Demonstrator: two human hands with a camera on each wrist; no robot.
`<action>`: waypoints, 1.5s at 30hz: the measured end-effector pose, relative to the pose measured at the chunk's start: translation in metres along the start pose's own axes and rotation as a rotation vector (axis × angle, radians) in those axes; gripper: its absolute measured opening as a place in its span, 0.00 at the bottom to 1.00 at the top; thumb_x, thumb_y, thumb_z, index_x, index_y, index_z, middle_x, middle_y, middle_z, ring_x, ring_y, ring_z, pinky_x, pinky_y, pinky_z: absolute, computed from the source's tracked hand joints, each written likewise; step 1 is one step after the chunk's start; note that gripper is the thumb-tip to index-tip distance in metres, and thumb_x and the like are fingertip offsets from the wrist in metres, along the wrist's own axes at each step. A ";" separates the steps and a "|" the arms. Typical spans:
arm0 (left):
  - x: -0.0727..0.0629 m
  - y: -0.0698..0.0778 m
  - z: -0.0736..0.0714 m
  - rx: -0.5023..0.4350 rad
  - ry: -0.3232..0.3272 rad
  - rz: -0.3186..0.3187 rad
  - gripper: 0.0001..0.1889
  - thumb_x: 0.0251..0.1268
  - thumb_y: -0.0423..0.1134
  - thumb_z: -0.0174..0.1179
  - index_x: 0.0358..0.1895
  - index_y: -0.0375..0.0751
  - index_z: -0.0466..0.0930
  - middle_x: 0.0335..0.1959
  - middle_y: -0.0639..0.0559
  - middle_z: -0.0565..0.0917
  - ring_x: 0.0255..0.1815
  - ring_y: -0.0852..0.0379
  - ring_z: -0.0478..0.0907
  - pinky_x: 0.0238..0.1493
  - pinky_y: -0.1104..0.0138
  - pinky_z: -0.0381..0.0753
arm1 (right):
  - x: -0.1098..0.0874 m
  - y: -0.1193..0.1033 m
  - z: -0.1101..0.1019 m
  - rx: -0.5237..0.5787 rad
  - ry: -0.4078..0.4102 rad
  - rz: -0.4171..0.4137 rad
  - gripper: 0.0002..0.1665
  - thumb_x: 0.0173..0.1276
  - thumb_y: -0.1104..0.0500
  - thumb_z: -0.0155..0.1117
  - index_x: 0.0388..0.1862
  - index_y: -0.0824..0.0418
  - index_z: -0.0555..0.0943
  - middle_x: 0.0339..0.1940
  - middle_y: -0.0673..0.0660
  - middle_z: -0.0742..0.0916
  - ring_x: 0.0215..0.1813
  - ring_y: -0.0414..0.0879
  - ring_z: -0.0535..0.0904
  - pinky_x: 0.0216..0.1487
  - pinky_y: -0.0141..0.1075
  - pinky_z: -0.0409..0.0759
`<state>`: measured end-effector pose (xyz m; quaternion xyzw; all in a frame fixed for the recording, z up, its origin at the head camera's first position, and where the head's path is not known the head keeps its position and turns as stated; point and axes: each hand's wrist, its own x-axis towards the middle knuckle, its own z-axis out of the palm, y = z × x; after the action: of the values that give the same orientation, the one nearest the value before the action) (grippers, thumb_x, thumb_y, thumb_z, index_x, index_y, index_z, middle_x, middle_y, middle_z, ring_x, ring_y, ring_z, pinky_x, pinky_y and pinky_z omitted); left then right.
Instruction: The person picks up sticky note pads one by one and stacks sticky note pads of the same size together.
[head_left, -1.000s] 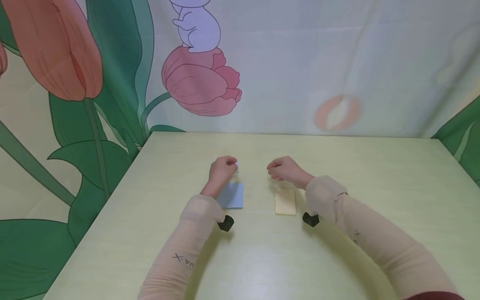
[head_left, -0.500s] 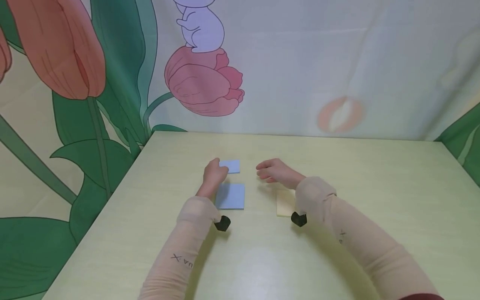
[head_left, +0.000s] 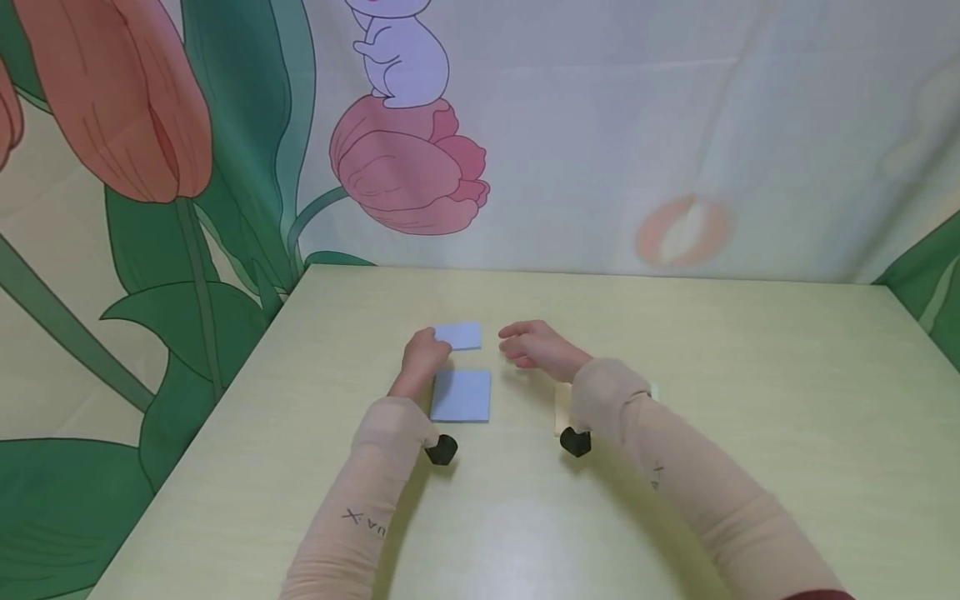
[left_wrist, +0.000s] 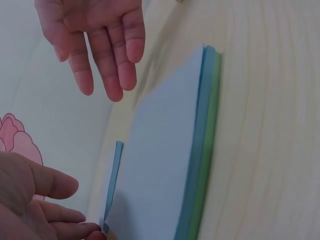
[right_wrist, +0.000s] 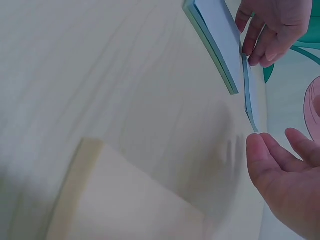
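Note:
Flat on the table lies a large square blue sticky-note pad (head_left: pixel 461 397), whose edge in the left wrist view shows teal and green layers. Behind it sits a smaller blue sticky-note pad (head_left: pixel 459 336). My left hand (head_left: pixel 426 354) is at the small pad's left end, fingertips right at its edge and thumb held apart from them. Right of that pad, my right hand (head_left: pixel 542 348) hovers over the table with extended, slightly bent fingers and nothing in them. A pale yellow sticky-note pad (head_left: pixel 561 410) lies partly hidden under the right wrist.
A pale greenish edge (head_left: pixel 655 391) peeks out behind the right sleeve. The light wooden table (head_left: pixel 750 358) ends at a hanging cloth (head_left: pixel 570 133) printed with tulips. Black wrist devices, left (head_left: pixel 442 450) and right (head_left: pixel 576 442), stick out beneath the cuffs.
My left hand has shifted left and slightly nearer, uncovering the small blue pad. The right hand has moved left toward that pad, and its sleeve now covers more of the yellow one.

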<state>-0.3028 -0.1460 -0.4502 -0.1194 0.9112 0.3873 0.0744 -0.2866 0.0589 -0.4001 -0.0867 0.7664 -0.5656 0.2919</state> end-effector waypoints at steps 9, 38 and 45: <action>-0.044 0.028 -0.022 -0.074 -0.047 -0.049 0.29 0.58 0.31 0.39 0.65 0.28 0.50 0.68 0.38 0.53 0.60 0.47 0.59 0.63 0.58 0.59 | 0.012 -0.003 0.012 0.129 0.026 -0.003 0.28 0.62 0.61 0.49 0.62 0.67 0.62 0.63 0.63 0.68 0.62 0.56 0.65 0.61 0.43 0.65; -0.048 0.036 -0.008 -0.094 -0.090 -0.033 0.28 0.58 0.33 0.44 0.65 0.32 0.54 0.68 0.41 0.56 0.66 0.49 0.55 0.66 0.58 0.54 | 0.016 0.000 0.006 0.039 0.106 0.052 0.26 0.62 0.60 0.50 0.61 0.62 0.65 0.54 0.60 0.74 0.51 0.52 0.71 0.44 0.36 0.72; -0.048 0.040 -0.003 -0.115 -0.094 -0.021 0.28 0.58 0.33 0.44 0.65 0.32 0.55 0.68 0.42 0.56 0.64 0.52 0.57 0.66 0.59 0.55 | 0.016 0.004 -0.001 0.019 0.116 0.031 0.27 0.61 0.61 0.50 0.61 0.63 0.65 0.53 0.61 0.75 0.50 0.52 0.71 0.48 0.38 0.71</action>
<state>-0.2680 -0.1140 -0.4099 -0.1145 0.8816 0.4434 0.1143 -0.2989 0.0537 -0.4095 -0.0392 0.7778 -0.5724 0.2566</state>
